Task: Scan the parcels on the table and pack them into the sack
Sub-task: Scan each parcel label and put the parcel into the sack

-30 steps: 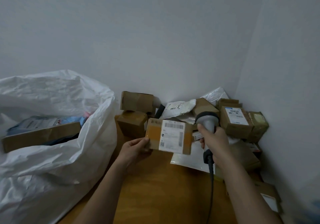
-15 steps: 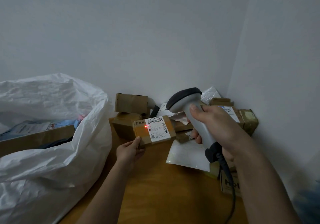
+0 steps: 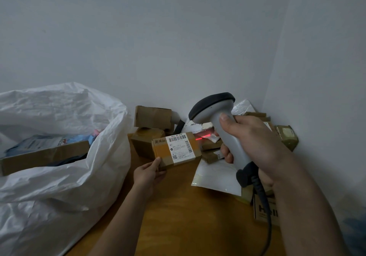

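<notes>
Parcel (image 3: 176,149) pinched in left hand (image 3: 149,173), beside scanner (image 3: 221,125) gripped by right hand (image 3: 255,146).

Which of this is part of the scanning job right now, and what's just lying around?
In play: box held by left hand; scanner in right hand; sack.
Lying about: white mailer, box pile in the corner, waiting.

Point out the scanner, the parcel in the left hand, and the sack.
scanner (image 3: 227,137), head view, on its grey handle below the dark head.
parcel (image 3: 176,149), head view, on its white label.
sack (image 3: 65,186), head view, on its white front wall.
</notes>
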Demonstrator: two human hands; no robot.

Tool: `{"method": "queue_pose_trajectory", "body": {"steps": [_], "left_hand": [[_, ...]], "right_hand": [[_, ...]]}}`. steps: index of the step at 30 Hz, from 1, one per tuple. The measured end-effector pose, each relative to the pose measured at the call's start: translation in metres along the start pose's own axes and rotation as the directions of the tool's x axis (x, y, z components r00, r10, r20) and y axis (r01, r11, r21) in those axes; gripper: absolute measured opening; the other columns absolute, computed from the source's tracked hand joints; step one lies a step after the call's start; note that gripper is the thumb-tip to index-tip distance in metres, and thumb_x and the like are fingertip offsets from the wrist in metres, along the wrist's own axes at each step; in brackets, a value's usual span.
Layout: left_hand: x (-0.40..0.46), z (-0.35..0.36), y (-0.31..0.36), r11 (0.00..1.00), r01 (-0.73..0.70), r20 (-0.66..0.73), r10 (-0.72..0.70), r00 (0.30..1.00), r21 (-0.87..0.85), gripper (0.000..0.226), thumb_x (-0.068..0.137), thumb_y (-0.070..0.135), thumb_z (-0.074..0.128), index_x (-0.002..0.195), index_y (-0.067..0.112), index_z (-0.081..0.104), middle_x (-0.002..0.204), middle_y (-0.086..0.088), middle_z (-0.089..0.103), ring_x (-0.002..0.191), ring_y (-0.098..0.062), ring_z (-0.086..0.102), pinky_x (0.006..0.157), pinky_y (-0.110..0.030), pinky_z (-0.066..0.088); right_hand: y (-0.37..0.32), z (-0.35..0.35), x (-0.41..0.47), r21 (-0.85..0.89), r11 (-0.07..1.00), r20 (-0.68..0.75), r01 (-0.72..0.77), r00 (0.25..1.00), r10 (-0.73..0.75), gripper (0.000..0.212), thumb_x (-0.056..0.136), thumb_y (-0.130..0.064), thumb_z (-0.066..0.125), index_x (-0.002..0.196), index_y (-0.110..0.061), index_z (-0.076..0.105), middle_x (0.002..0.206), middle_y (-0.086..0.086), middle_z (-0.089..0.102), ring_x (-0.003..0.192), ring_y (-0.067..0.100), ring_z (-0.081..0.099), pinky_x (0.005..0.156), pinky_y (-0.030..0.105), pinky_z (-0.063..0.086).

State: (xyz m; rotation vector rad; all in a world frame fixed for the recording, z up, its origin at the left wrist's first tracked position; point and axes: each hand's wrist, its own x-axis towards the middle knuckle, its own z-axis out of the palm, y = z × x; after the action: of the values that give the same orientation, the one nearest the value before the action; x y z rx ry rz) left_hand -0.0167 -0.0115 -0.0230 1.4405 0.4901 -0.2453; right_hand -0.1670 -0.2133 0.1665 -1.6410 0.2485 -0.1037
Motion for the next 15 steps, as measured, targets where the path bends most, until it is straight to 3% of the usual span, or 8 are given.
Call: {"method": "queue_pose_trajectory", "body": {"steps": [10,15], "left_hand": [[-0.005,-0.003,0.007,0.999,-0.039,0.014,0.039,0.999,-0.034,0.038,0.09,0.022,0.066,0.119,-0.002,0.058,0.099,-0.018,0.07,0.081,-0.028,0.071,0.073,-0.036,0.059],[-0.009,-0.003,0.012,0.996,-0.061,0.023,0.062,0.998,-0.063,0.035,0.09,0.024,0.066,0.113,-0.002,0.06,0.089,-0.015,0.069,0.071,-0.022,0.071,0.069,-0.034,0.059]], "right_hand": [[0.002,0.023,0.03,-0.093,0.996,0.0,0.003,1.0,-0.003,0.031,0.101,-0.036,0.047,0.091,-0.01,0.059,0.065,0.01,0.058,0.052,0.014,0.054,0.049,0.024,0.046],[0.005,0.035,0.04,-0.138,0.99,0.012,-0.002,1.0,0.003,0.034,0.101,-0.037,0.046,0.092,-0.006,0.06,0.071,0.011,0.06,0.061,0.018,0.057,0.059,0.031,0.05]]}}
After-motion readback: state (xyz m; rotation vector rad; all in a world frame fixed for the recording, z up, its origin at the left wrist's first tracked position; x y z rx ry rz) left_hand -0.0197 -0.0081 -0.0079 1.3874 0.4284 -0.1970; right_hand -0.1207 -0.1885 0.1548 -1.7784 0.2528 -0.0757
